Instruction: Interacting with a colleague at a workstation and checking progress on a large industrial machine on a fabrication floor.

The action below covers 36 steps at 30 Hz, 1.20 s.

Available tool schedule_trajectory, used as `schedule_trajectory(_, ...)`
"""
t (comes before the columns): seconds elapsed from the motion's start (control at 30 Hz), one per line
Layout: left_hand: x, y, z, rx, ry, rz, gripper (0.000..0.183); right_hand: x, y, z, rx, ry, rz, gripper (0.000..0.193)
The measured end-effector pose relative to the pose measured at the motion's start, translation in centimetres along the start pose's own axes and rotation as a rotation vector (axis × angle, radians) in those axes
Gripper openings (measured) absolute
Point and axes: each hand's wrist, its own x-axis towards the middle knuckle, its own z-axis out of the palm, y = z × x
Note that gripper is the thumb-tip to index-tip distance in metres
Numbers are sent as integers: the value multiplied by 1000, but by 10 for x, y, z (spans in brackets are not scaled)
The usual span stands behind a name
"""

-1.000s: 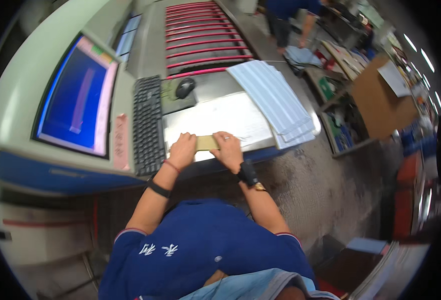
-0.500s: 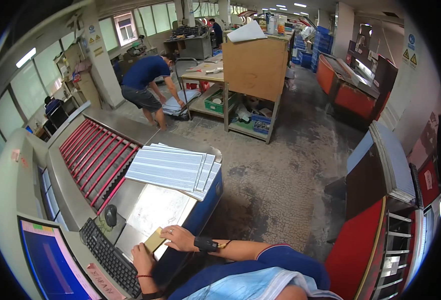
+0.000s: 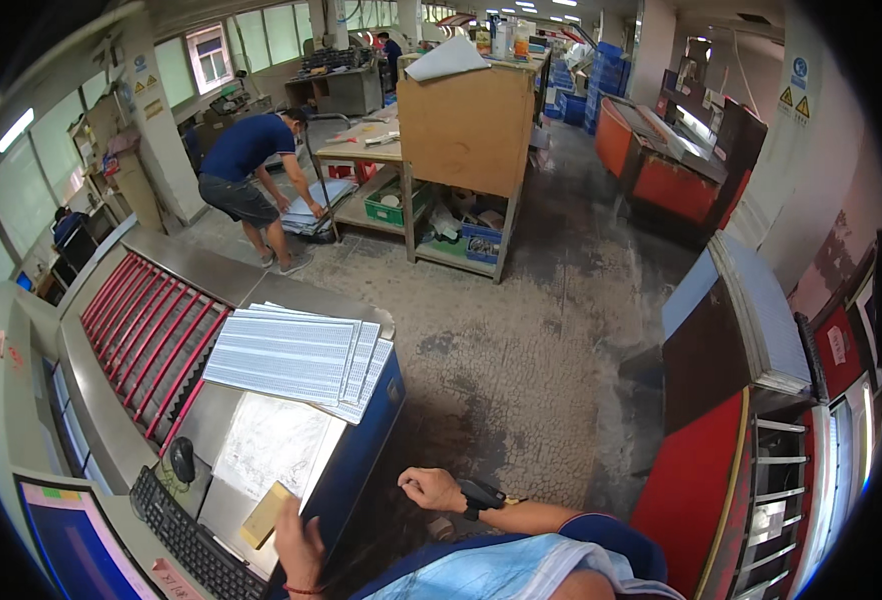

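A tan, flat block (image 3: pixel 271 515) lies on the white sheet-covered end of the metal machine bed. Beside its right edge is my left hand (image 3: pixel 299 540), raised with fingers apart and holding nothing. My right hand (image 3: pixel 433 490) hangs out over the floor, away from the bed, its fingers curled in with nothing visible in them. A black band (image 3: pixel 483 496) wraps that wrist. Farther along the bed rests a fanned stack of pale blue-white patterned panels (image 3: pixel 286 355).
A black keyboard (image 3: pixel 186 535), mouse (image 3: pixel 183 460) and monitor (image 3: pixel 86 545) sit at the left. Red rollers (image 3: pixel 151 335) cross the machine bed. Panels stand stacked (image 3: pixel 761 310) at the right above a red cabinet (image 3: pixel 691 490). A co-worker (image 3: pixel 251 170) bends over panels beside a wooden bench (image 3: pixel 461 130).
Both hands have come off the tan block, which stays on the bed. My right hand has swung right over the floor, and the view has turned to the right.
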Motion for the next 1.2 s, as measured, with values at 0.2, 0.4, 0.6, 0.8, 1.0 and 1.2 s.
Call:
schedule_trajectory(0.2, 1, 53, 43, -154, -222, 304, 13, -22, 10, -2, -28, 154, -61, 13)
schedule_trajectory(0.4, 6, 74, 57, -193, -403, 486, 10, -58, 5, -14, -76, 322, 48, 14)
schedule_trajectory(0.6, -5, 86, 80, -296, -539, 668, 7, -118, 2, -29, -166, 501, 232, 12)
schedule_trajectory(0.8, -35, 119, 96, -416, -770, 844, 8, -208, -41, -27, -258, 633, 508, 13)
schedule_trajectory(1.0, -38, 166, 103, -483, -943, 1013, 13, -322, -71, -25, -449, 901, 731, 16)
schedule_trajectory(1.2, 2, 225, 98, -597, -698, 1143, 24, -443, -138, -42, -622, 1234, 914, 9)
